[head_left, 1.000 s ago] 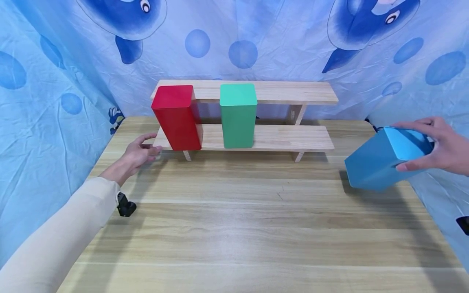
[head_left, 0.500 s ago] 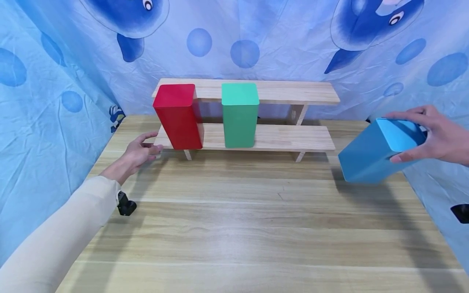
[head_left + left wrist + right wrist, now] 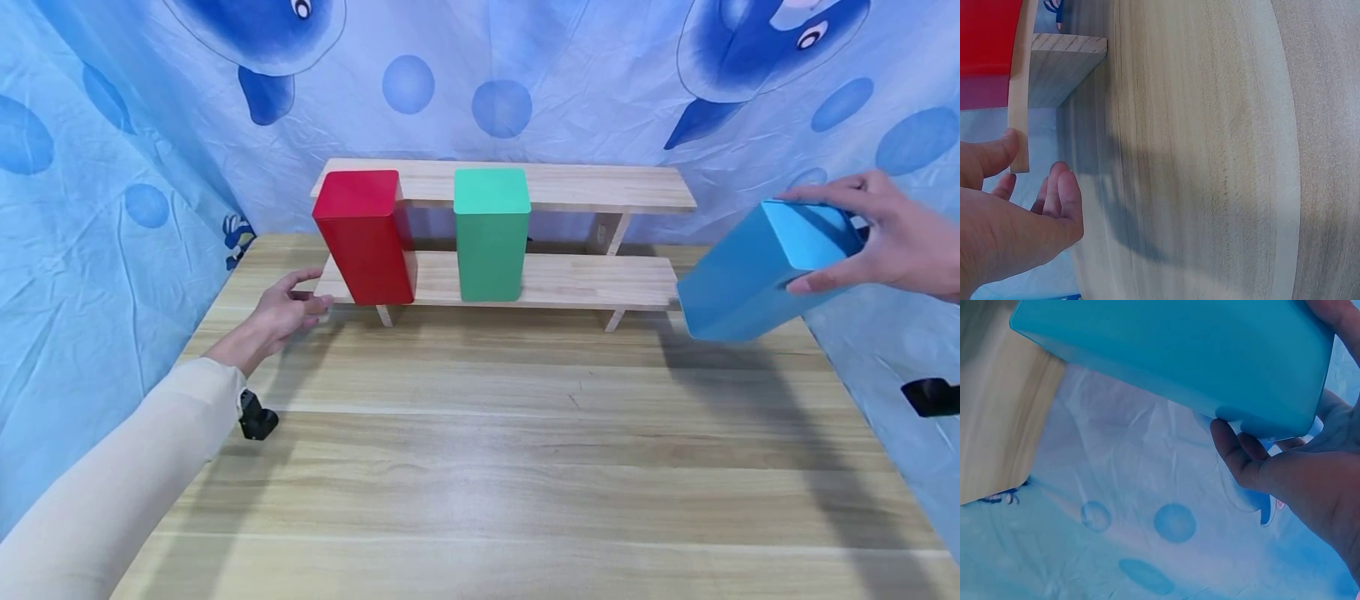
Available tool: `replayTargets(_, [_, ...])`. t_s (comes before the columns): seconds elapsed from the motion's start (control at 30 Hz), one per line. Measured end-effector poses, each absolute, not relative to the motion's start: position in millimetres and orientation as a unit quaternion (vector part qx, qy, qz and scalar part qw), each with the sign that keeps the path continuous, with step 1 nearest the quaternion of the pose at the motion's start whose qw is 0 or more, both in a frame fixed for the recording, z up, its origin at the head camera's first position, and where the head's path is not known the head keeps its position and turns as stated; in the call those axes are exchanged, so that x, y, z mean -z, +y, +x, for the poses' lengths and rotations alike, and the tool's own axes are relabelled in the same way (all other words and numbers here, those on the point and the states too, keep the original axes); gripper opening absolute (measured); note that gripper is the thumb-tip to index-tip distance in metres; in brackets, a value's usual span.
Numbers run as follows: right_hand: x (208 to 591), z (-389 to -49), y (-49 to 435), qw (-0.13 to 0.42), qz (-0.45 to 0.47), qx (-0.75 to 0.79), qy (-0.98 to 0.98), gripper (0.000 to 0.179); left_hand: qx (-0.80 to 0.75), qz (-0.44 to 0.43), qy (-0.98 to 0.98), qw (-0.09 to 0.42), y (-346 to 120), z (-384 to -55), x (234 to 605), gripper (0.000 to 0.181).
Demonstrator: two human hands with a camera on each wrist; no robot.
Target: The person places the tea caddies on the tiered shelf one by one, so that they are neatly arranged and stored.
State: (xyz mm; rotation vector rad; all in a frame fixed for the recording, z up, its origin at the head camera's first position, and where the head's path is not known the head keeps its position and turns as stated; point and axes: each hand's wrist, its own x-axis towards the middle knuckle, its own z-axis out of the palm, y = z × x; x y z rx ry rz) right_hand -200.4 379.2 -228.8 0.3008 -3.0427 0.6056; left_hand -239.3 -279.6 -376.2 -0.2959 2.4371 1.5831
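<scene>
A wooden two-tier shelf [image 3: 592, 279] stands at the back of the table. My left hand [image 3: 281, 312] is at the left end of its lower board; in the left wrist view the thumb [image 3: 999, 153] lies against the board and the curled fingers are on its other side. My right hand [image 3: 885, 237] grips a blue rectangular box [image 3: 757, 275] by its upper end. The box tilts, its lower end close to the shelf's right end. A red box [image 3: 367, 250] and a green box [image 3: 491, 250] stand on the lower board, left and centre.
The wooden table [image 3: 480, 467] stretches out in front of the shelf. A blue curtain [image 3: 585, 83] with dolphins and round spots hangs behind it and along both sides. The upper board [image 3: 600, 187] runs behind the boxes.
My right hand has carried the blue box up and to the left, toward the shelf's right end. The left hand and the red and green boxes stay in place.
</scene>
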Motion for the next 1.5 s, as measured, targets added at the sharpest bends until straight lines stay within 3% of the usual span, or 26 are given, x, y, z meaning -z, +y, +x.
replayTargets(1.5, [215, -271, 256, -0.077, 0.125, -0.277, -0.950, 0.102, -0.543, -0.105, 0.825, 0.117, -279, -240, 374, 0.074])
